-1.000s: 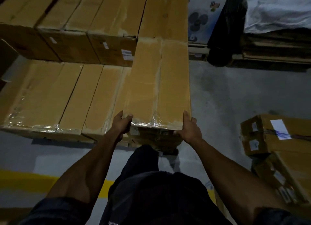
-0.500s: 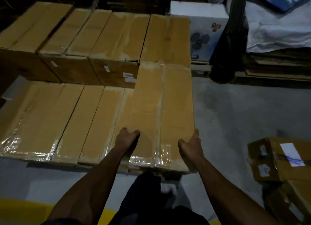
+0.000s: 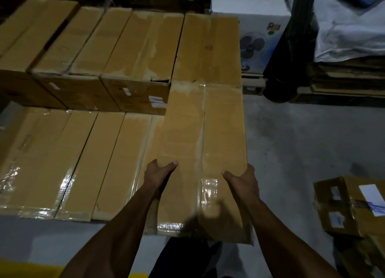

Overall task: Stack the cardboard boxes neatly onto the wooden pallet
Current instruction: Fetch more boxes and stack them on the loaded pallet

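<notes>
Long cardboard box (image 3: 200,153) sits at the right end of the near row, lying flat, long axis running away from the camera. Far end butts against the upper-tier box (image 3: 208,48) behind it. Near end sticks out past the front edge of the neighbouring row. Clear tape down its centre seam and across the near end, glare on it.

Left hand (image 3: 158,174) holds the box's left edge, thumb on the top face, fingers curled down the side between it and the neighbour. Right hand (image 3: 242,177) holds the right edge, thumb on top, fingers wrapped over the side. Both hands gripping the same box, well back from its near end.

Near row (image 3: 73,163): taped cartons side by side, touching, tops level and a bit lower than the held box. Back row (image 3: 104,44): taller stack, front faces showing white labels (image 3: 155,102). Pallet under them not visible from here.

Floor (image 3: 302,148): grey concrete, scuffed, dim light. Yellow painted line (image 3: 25,269) at the bottom left.

Right side: loose brown cartons (image 3: 352,205) with white labels on the floor, well apart from the stack. Behind: white fan box (image 3: 256,28) on a pallet, dark black-wrapped roll (image 3: 285,55) just beside it, white sheeting (image 3: 350,34) over flattened cardboard further right.
</notes>
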`<state>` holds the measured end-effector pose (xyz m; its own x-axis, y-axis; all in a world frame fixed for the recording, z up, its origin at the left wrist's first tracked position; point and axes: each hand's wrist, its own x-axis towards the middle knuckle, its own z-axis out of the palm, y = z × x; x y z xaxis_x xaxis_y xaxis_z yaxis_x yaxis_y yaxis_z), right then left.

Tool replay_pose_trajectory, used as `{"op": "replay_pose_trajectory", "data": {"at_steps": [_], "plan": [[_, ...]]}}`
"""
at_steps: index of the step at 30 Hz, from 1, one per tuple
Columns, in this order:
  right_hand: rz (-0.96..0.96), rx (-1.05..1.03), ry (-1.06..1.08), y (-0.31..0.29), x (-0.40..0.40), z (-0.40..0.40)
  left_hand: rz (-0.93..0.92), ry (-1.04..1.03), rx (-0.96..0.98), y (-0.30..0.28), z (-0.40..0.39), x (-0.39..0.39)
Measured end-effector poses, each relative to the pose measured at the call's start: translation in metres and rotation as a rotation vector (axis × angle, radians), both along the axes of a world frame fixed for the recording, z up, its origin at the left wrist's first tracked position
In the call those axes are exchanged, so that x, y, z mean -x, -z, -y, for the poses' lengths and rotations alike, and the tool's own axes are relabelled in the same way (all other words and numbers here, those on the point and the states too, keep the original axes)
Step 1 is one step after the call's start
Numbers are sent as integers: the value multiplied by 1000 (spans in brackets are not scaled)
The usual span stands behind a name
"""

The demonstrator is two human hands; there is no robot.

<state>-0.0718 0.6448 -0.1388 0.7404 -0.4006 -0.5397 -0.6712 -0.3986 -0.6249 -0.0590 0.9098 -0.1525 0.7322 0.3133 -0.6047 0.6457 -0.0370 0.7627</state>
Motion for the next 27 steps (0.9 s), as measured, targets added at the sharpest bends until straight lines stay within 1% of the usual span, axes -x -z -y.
{"op": "replay_pose_trajectory", "data": {"at_steps": [7,15,20,27], "plan": [[24,17,-5,-4,1,-1,21,-24,-21,-6,2,0],[16,12,-30,-5,-8,-2,2,16,-81,-2,0,-8],[1,16,-40,4,-16,-1,35,76,-158,9,0,-15],[-46,45,-91,9,-16,1,59,127,-159,13,0,-14]]}}
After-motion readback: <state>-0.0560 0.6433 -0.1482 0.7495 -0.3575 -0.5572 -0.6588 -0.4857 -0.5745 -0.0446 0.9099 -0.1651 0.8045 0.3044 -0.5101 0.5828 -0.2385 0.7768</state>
